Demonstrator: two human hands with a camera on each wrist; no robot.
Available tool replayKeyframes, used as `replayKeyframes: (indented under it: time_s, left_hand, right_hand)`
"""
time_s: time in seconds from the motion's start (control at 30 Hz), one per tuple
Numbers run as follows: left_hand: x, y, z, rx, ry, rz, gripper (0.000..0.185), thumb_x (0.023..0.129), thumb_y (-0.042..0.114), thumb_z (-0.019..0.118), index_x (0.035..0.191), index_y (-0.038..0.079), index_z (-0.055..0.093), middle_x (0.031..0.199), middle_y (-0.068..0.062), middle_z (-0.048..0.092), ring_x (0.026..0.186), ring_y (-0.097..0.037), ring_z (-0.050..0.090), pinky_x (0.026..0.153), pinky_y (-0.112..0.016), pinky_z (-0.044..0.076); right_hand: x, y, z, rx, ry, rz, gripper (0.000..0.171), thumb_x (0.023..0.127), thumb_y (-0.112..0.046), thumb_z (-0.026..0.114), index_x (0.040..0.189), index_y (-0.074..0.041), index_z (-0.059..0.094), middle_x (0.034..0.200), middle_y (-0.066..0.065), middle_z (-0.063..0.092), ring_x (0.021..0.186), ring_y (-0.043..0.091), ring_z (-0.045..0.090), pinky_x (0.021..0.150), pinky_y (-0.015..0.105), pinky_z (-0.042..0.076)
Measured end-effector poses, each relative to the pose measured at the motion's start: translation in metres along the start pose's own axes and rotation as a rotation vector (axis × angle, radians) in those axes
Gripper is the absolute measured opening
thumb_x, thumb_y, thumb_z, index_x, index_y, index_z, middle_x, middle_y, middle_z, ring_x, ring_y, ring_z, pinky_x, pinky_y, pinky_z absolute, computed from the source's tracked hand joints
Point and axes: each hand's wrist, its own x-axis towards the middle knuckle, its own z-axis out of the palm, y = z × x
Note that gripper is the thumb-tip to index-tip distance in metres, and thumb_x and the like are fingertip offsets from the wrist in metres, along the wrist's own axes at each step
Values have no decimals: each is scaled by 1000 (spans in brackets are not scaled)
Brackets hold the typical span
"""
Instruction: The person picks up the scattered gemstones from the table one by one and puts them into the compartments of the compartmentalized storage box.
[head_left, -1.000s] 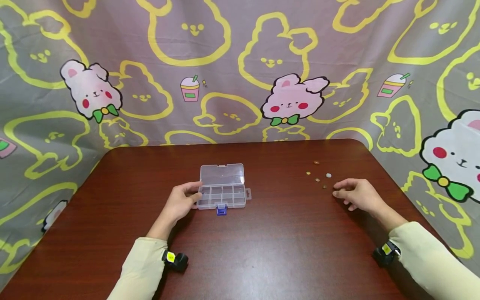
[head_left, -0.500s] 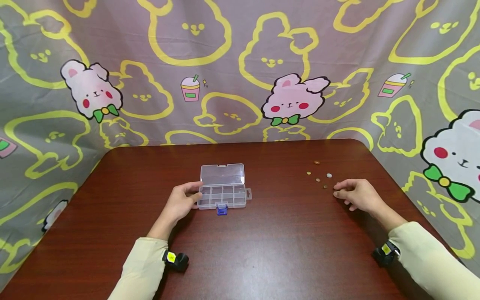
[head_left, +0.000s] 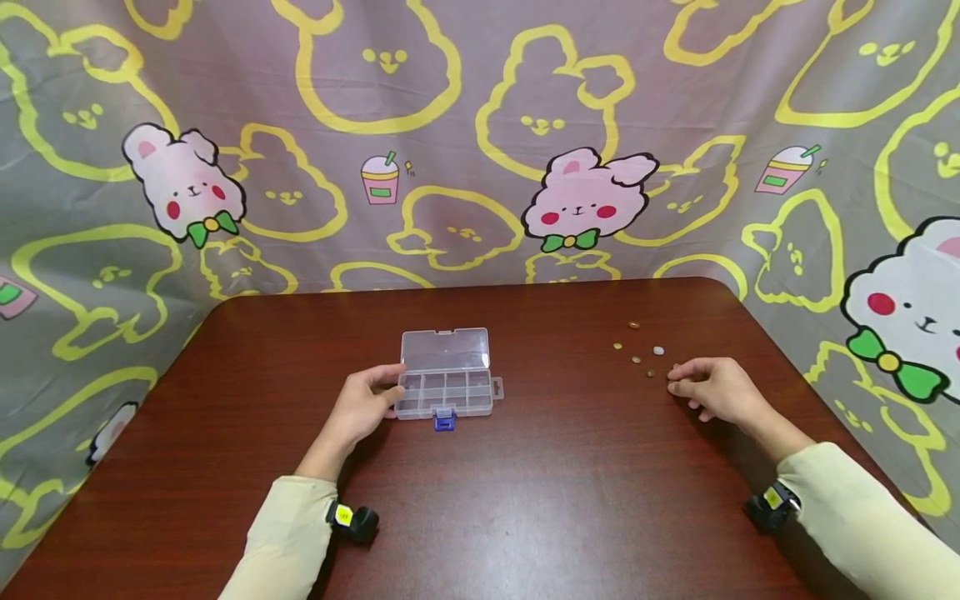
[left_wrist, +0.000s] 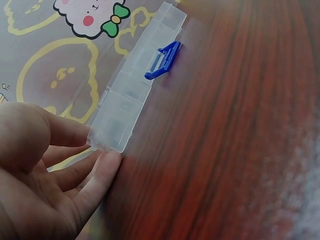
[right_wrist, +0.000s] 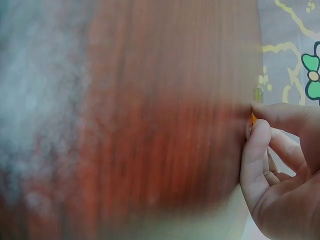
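A dark wooden table [head_left: 525, 500] fills the scene, backed at 12 o'clock by a cartoon-rabbit cloth [head_left: 480, 125]. Near its middle lies a clear compartment box [head_left: 447, 383], lid open and blue latch [head_left: 443, 421] at 6 o'clock; the left hand [head_left: 360, 408] holds its 9 o'clock end between thumb and fingers. At 3 o'clock, the right hand [head_left: 712, 390] pinches thumb to forefinger beside scattered small beads [head_left: 636, 360]; whether it grips one is unclear.
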Motion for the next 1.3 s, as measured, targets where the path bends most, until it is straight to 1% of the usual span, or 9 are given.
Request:
replayKeyframes:
  time_s: [0.27,0.5,0.73,0.9,1.17,1.3]
  left_hand:
    - [0,-2,0,-2,6,-1,37,94,-6,59,132,-8,60,123,-28,62,89,-25,65,64,-29,58]
    - [-1,-1,0,10,7,-10,38,94,-6,60,132,-6,61,124,-28,62,88,-24,65,63,-28,58]
    - [-1,-2,0,5,9,-12,38,94,-6,60,132,-6,61,124,-28,62,89,-24,65,63,-28,58]
    - [0,-3,1,10,10,-12,38,94,-6,60,132,-6,61,124,-28,62,88,-24,65,62,-27,58]
    - [2,-4,1,19,11,-11,38,94,-5,60,133,-5,61,124,-27,62,91,-25,66,64,-28,58]
    - [2,-4,1,23,13,-15,38,95,-4,60,133,-4,61,125,-27,62,93,-26,65,65,-29,59]
  right_hand:
    - [0,-1,0,-5,-8,6,23,91,-10,73,105,7,71,87,9,67,57,16,58,45,33,54]
    - [-1,-3,0,-9,-24,14,24,92,-11,73,106,7,70,77,6,65,58,16,58,46,33,54]
    - [-1,-4,1,-12,-28,13,24,92,-11,73,106,7,70,75,6,65,58,17,58,46,33,54]
    - [-2,-5,2,-7,-31,8,23,92,-11,73,105,8,70,77,6,66,58,17,59,46,33,54]
    - [-2,-15,6,-1,-35,-9,22,91,-12,74,105,5,71,73,6,66,57,17,59,45,33,53]
    - [-1,-19,8,0,-34,-23,22,91,-12,74,105,5,71,74,6,67,57,18,59,45,33,53]
